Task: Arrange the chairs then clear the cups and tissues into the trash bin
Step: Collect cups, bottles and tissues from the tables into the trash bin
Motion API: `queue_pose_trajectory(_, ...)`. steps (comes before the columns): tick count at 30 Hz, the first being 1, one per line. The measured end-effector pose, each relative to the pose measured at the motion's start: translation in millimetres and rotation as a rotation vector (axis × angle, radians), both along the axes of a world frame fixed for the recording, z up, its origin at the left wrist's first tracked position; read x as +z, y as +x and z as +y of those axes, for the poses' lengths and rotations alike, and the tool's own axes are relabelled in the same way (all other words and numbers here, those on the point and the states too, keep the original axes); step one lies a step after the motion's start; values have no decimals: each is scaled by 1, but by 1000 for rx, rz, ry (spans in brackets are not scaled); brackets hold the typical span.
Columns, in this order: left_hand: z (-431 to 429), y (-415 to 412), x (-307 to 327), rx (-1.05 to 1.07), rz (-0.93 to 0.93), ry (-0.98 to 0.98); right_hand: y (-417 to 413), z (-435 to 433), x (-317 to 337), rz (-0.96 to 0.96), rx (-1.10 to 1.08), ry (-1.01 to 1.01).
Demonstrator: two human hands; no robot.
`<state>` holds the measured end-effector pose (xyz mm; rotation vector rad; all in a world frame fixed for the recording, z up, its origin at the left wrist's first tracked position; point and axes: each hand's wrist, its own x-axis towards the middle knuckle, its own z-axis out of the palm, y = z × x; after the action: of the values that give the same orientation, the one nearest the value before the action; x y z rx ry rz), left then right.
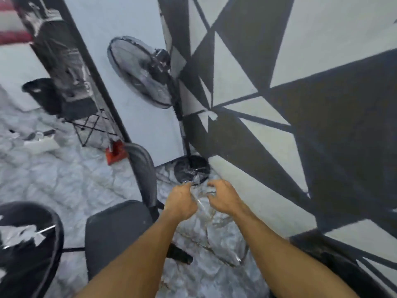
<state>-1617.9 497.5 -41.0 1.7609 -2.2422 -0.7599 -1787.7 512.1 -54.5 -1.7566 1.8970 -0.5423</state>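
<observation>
I have a bit of crumpled clear plastic point(198, 191) between my two hands. It is out in front of me and low over the marbled floor point(71, 179), just short of the round base of the standing fan point(139, 72). My left hand point(180, 204) has its fingers point(186, 187) curled in, pinching one side of the plastic. My right hand point(224, 198) is clawed over the other side, fingers bent around the edge. Whether it is a squashed cup or a wrapper I cannot tell; everything here is too smeared. I judge that I use both hands because the stuff is flimsy and springy. One hand steadies it while the other gathers it in, so it takes less room and nothing drops on the way to the bin. I cannot pick out the bin for certain, though a dark curved shape at my lower right might be it. The dark chair point(116, 231) stands just to my left, beside the round black worktop point(45, 218). White tissues point(23, 235) lie on that worktop, so that part of the clearing looks not yet done.
</observation>
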Motion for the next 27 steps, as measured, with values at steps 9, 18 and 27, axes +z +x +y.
queue_pose_trajectory(9,25,239,25,526,1,-57,262,-56,26,39,553,-49)
queue_pose_trajectory(18,70,437,17,1061,-30,-167,500,-70,17,-34,1007,-37)
queue_pose_trajectory(27,82,553,15,1524,-109,-183,649,-104,8,-38,1169,-49)
